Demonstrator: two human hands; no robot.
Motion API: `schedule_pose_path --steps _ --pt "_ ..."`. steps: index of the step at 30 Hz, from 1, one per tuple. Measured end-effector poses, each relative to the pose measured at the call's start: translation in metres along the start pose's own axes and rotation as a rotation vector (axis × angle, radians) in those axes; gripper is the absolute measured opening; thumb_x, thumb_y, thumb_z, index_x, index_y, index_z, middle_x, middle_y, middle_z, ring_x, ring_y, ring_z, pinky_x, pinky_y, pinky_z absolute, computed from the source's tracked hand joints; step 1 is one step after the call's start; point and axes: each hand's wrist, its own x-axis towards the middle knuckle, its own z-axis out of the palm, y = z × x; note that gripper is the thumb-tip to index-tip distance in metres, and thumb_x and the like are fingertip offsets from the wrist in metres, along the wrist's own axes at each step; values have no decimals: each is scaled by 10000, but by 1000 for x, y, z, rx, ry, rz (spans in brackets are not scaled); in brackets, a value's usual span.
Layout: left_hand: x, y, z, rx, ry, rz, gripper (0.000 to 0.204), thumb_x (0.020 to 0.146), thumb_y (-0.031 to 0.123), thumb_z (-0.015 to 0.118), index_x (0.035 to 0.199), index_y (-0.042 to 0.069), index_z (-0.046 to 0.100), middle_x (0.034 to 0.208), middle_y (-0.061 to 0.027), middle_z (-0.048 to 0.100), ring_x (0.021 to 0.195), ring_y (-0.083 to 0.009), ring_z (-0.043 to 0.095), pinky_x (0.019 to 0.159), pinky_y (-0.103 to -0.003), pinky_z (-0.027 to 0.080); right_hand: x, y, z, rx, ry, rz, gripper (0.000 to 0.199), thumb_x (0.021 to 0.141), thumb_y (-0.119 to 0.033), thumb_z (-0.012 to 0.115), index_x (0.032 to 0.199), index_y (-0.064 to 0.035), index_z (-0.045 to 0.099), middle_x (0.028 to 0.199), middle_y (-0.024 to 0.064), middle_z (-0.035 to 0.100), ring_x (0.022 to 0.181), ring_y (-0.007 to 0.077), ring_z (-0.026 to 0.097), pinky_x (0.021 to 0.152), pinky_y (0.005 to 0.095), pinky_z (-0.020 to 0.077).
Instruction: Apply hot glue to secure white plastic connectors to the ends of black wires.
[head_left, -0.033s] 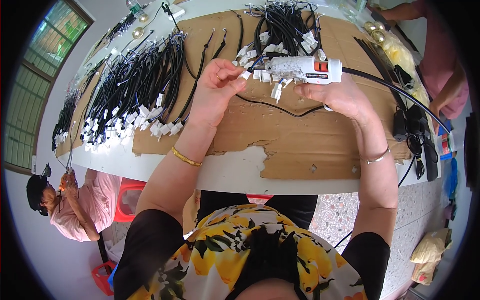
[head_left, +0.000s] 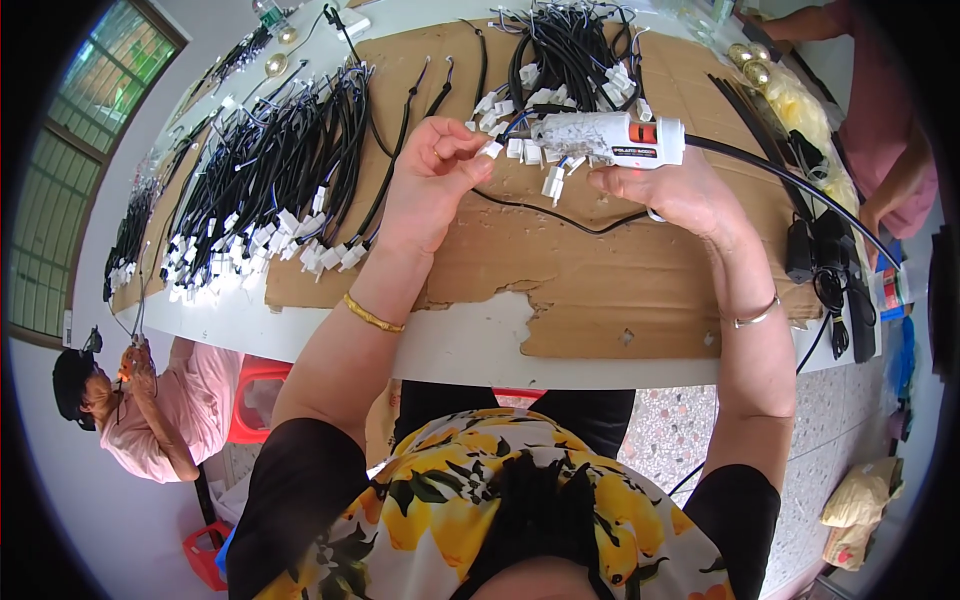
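My left hand (head_left: 440, 180) is closed, its thumb and fingertips pinching a small white plug connector (head_left: 491, 149) on a wire. My right hand (head_left: 680, 190) grips a white hot glue gun (head_left: 585, 138) with a worn, crusted front and an orange patch near the back. Its nozzle points left, close beside the connector. A long black glue stick (head_left: 800, 180) runs out of the rear of the gun and curves to the right. Behind the gun lies a bundle of black cables (head_left: 560, 60) with white connectors, partly hidden by it.
Cardboard (head_left: 620, 290) with a torn front edge covers much of the white table (head_left: 460, 345). A big pile of black cables (head_left: 290, 150) lies at left. Black sticks (head_left: 745, 120) and power adapters (head_left: 815, 245) lie at right. People work at left (head_left: 160, 410) and far right (head_left: 890, 130).
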Motion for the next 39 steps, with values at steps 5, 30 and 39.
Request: schedule_pose_path --steps 5,30,39 --pt "-2 3 5 77 29 44 264 715 -102 576 895 63 475 866 -32 596 811 -85 535 742 -216 419 -2 -3 2 -16 15 -34 270 676 -168 686 887 -15 617 779 51 636 700 103 551 683 248 451" --pt "-7 3 10 517 163 259 256 712 -103 587 887 38 465 875 -64 596 745 -92 545 667 -211 443 -2 6 -1 244 36 -66 189 662 -32 601 849 -1 605 817 56 618 737 105 552 672 233 438" --pt "1 26 21 1059 341 468 247 659 124 685 831 44 527 665 -59 601 564 -115 543 548 -240 446 1 11 -8 586 151 -205 183 722 -203 612 765 -31 563 710 51 554 637 113 510 580 220 395"
